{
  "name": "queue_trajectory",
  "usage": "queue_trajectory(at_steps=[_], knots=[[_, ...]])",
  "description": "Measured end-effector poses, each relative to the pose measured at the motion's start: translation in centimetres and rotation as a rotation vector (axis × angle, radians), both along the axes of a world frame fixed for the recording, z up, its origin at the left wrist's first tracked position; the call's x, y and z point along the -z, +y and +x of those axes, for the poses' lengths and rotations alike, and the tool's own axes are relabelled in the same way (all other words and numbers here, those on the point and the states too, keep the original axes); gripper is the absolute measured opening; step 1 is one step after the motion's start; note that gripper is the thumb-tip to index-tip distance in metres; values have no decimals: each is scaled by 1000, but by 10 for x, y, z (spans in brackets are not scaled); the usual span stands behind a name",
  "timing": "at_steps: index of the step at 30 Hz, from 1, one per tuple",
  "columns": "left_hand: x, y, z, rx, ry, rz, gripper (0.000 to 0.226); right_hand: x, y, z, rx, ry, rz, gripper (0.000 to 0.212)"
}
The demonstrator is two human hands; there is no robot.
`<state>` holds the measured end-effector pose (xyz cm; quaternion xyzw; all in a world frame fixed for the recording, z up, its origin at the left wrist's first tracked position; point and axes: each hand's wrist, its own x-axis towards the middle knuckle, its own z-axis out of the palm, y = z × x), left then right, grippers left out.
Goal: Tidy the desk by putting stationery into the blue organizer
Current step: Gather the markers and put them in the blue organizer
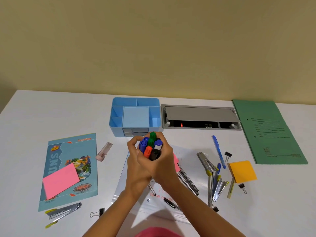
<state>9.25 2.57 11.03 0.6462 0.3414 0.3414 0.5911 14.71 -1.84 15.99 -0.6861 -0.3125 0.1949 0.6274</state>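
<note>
Both hands, the left hand [136, 163] and the right hand [165, 161], are clasped together round a bundle of markers [151, 147], held upright over the middle of the desk [25, 134], just in front of the blue organizer [115, 131]. Blue, green, orange and black caps poke up from the curled fingers. The organizer stands at the desk's far edge, pale blue, divided into open-topped compartments round a square centre, with small drawers in its front wall. Toward the right edge lie a blue pen [218, 151], staplers [205, 161] and binder clips [228, 155]; toward the left edge, a pink sticky pad [60, 180] rests on a notebook [71, 151].
</note>
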Motion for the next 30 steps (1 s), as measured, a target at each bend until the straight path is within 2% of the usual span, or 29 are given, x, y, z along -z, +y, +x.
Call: queue_trajectory(at_steps=[5, 9, 11, 12, 13, 16, 18, 21, 24, 27, 30], knots=[[-4, 12, 4, 149, 5, 12, 78, 1, 3, 7, 49, 75, 110, 30], [-8, 29, -3, 422, 53, 145, 93, 1, 4, 15, 130, 83, 160, 29], [-6, 35, -6, 530, 81, 118, 101, -1, 3, 22, 171, 63, 187, 31], [-4, 37, -8, 554, 70, 5, 99, -3, 3, 26, 183, 49, 200, 31], [-3, 38, -10, 543, -6, -202, 90, -5, 3, 28, 185, 38, 212, 31], [-8, 34, -15, 417, -402, -967, 49, -10, 4, 27, 148, 9, 245, 35], [-9, 25, -12, 373, -467, -1205, 42, -9, 6, 22, 128, -1, 236, 40], [-16, 14, -2, 364, -529, -1289, 35, -7, 8, 11, 118, -23, 198, 45], [-20, 11, 5, 373, -606, -1309, 51, -8, 9, 4, 135, -58, 200, 48], [-18, 13, 6, 340, -674, -1378, 57, -9, 8, 5, 127, -53, 263, 52], [-14, 12, 5, 319, -639, -1412, 50, -11, 5, 8, 132, -71, 287, 53]])
